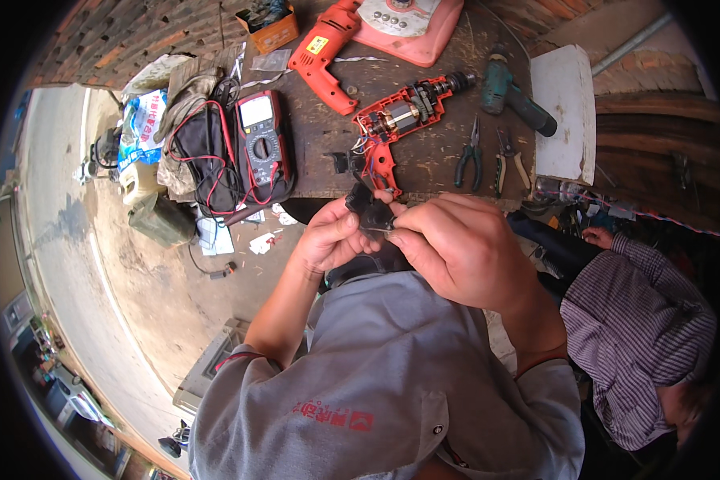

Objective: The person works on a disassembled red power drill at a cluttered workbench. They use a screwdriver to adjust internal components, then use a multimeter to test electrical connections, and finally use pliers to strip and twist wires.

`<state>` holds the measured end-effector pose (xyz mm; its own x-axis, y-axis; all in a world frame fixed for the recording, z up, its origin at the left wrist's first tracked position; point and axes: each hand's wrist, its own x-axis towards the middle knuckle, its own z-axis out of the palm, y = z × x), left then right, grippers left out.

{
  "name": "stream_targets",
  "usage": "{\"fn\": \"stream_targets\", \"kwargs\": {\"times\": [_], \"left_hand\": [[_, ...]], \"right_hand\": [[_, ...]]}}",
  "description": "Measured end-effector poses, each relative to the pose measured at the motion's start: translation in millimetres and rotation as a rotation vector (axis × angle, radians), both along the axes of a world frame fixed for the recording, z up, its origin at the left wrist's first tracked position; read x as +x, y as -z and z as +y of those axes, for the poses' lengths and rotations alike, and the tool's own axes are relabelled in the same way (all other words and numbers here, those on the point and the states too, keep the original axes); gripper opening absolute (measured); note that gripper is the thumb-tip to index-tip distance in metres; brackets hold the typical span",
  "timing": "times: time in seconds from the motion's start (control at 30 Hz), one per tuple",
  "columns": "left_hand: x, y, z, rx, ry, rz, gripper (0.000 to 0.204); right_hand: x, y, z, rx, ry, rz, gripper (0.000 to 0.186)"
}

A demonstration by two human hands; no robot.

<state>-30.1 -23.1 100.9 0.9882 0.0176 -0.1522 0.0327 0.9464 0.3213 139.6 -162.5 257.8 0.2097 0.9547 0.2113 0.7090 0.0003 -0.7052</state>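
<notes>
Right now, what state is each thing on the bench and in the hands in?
Opened drill: casing half off, motor and wires exposed, lying on the bench.
Small black part: held between both hands.
Left hand: closed on the black part.
Right hand: closed, pinching the black part.
Orange drill: casing whole, lying flat.
Multimeter: leads attached, screen blank.
Pliers: handles spread, lying flat.
Green drill: lying on its side.

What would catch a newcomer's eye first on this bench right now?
Most likely the opened red drill in the middle of the workbench, its motor windings and wires laid bare. Just below it, the left hand and right hand pinch a small black part between them. To the left lies a red multimeter with tangled red leads, and a second, intact red drill rests at the bench's far side.
</notes>
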Motion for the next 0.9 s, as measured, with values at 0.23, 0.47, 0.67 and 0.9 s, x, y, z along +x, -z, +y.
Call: {"fn": "stream_targets", "kwargs": {"times": [0.23,0.47,0.67,0.9], "left_hand": [[1,2,-1,-0.081,0.016,-0.032,0.06],[2,1,-3,-0.092,0.012,-0.034,0.06],[3,-2,-4,-0.08,0.025,-0.045,0.061],[2,4,-7,-0.06,0.01,-0.021,0.061]], "right_hand": [[-2,-11,0,0.035,-0.034,-0.056,0.02],[0,-14,-2,0.001,-0.054,-0.063,0.026],[1,-19,-1,-0.01,-0.068,-0.074,0.029],[-3,-23,-1,-0.046,0.012,-0.091,0.03]]}}
